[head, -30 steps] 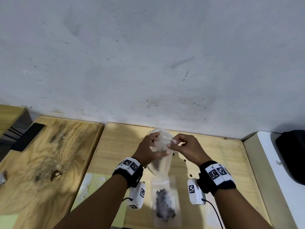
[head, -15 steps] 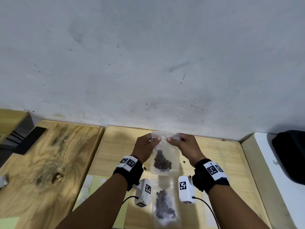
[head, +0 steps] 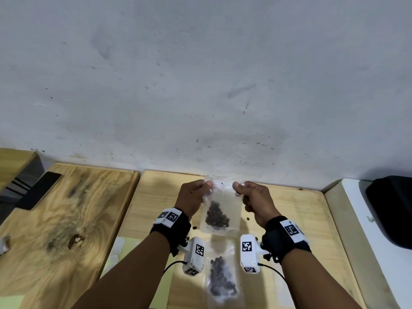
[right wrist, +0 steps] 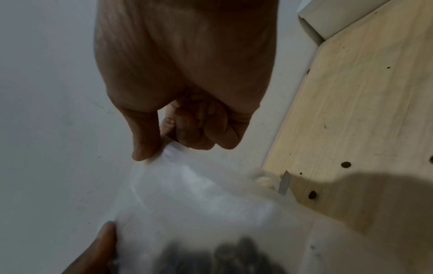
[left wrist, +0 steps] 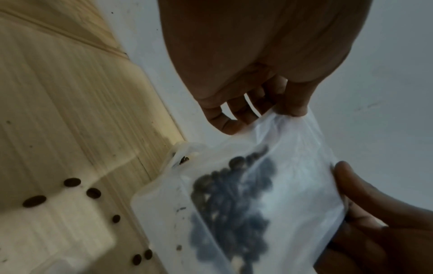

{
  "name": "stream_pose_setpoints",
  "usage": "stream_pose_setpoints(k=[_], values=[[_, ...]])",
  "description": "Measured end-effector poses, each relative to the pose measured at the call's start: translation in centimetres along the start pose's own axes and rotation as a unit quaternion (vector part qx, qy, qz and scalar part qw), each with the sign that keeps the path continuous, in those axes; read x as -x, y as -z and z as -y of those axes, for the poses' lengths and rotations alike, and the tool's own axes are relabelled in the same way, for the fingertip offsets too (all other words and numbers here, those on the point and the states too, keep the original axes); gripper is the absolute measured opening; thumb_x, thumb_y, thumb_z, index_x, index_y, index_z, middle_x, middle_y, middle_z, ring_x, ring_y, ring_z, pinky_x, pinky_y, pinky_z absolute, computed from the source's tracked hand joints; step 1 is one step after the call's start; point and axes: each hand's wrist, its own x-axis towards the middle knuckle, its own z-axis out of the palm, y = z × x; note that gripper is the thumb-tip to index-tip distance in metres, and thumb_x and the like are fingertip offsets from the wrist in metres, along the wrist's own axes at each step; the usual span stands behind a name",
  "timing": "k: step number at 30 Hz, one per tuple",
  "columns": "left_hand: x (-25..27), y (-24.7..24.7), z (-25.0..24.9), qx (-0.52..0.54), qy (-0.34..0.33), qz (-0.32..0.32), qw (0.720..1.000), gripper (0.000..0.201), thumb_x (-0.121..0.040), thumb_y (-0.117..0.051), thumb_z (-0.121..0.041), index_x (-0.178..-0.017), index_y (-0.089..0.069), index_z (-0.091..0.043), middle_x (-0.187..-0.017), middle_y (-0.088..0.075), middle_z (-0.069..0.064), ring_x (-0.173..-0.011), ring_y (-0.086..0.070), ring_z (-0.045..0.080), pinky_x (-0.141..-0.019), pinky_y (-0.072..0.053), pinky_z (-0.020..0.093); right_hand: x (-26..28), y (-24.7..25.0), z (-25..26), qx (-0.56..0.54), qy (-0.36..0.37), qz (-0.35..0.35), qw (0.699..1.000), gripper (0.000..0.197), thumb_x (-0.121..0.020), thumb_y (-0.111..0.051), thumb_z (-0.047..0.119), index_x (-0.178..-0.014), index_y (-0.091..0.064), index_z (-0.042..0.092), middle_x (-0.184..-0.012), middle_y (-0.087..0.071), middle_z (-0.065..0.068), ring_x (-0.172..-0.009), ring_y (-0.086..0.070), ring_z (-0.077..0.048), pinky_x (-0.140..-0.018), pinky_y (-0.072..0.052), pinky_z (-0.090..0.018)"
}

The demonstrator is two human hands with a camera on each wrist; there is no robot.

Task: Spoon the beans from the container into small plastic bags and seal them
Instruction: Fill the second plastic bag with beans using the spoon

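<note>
Both hands up in front of the grey wall [head: 200,74], each pinching a top corner of a small clear plastic bag [head: 220,210]. Left hand [head: 192,197] clamped on the upper left corner with thumb against forefinger, other fingers curled loosely behind; same pinch seen from the left wrist view, thumb tip [left wrist: 293,109] pressed onto the film. Right hand [head: 254,198] doing the mirror thing on the upper right corner, thumb on top, remaining fingers tucked into the palm, pretty much a fist apart from the pinch. Bag hanging upright between them, long axis vertical, mouth edge at the top stretched flat across the gap between the two pinches, bottom edge pointing down toward the light wooden table [head: 156,197]. Can't tell whether the seal strip is pressed closed or not, too blurry. Clump of dark beans [head: 216,216] settled in the lower half of the held bag, clear of the table. Second bag of beans [head: 220,279] lying flat on the table nearer the body, directly below the held one, long axis running toward the wall. A few loose beans [left wrist: 72,182] scattered on the wood to the left. Dark phone [head: 38,191] way off on the darker-grained board at the left, black bag [head: 392,212] on the white surface at the right.
</note>
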Motion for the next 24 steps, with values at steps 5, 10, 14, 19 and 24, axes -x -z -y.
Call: stream_pose_setpoints(k=[5,10,14,19,24], values=[[-0.4,-0.3,0.6,0.074,0.094,-0.062,0.991,0.028,-0.091,-0.064,-0.027,-0.077,-0.065,-0.003,-0.074,-0.059,0.01,-0.071,-0.057,0.023,-0.065,-0.053,0.035,0.9,-0.4,-1.1,0.061,0.048,-0.006,0.997,0.026,-0.083,-0.077,0.005,-0.088,-0.054,0.016,-0.066,-0.058,0.001,-0.042,-0.043,-0.003,-0.04,-0.033,-0.014],[0.3,0.5,1.4,0.093,0.133,-0.078,0.984,0.017,-0.089,-0.067,-0.014,-0.105,-0.062,-0.015,-0.092,-0.065,0.012,-0.076,-0.058,0.026,-0.063,-0.055,0.037,1.7,0.4,-3.4,0.16,-0.012,0.058,0.985,0.016,-0.082,-0.073,-0.002,-0.088,-0.074,0.013,-0.067,-0.057,0.004,-0.043,-0.038,-0.007,-0.041,-0.029,-0.018],[2.4,0.7,2.8,0.005,0.103,0.012,0.995,0.031,-0.078,-0.064,0.012,-0.102,-0.063,-0.009,-0.088,-0.06,0.009,-0.068,-0.058,0.019,-0.052,-0.05,0.024,2.1,1.0,-5.3,0.163,-0.016,0.017,0.986,0.028,-0.083,-0.07,-0.006,-0.103,-0.075,0.013,-0.079,-0.057,-0.001,-0.042,-0.042,-0.005,-0.039,-0.033,-0.018],[4.0,1.2,6.6,-0.087,0.232,0.088,0.965,0.025,-0.081,-0.055,0.018,-0.087,-0.07,-0.001,-0.084,-0.069,0.015,-0.058,-0.064,0.023,-0.055,-0.055,0.03,3.0,2.0,-9.1,0.271,-0.057,0.081,0.957,0.035,-0.078,-0.063,-0.015,-0.092,-0.075,0.015,-0.077,-0.066,-0.003,-0.069,-0.065,-0.015,-0.072,-0.062,-0.034],[5.9,1.6,10.4,-0.172,0.321,0.189,0.912,0.023,-0.089,-0.052,0.006,-0.084,-0.07,-0.007,-0.09,-0.07,0.021,-0.06,-0.066,0.022,-0.061,-0.056,0.031,4.9,3.1,-13.2,0.359,-0.117,0.146,0.914,0.041,-0.077,-0.059,-0.015,-0.09,-0.069,0.023,-0.088,-0.071,-0.003,-0.084,-0.072,-0.024,-0.085,-0.06,-0.041]])
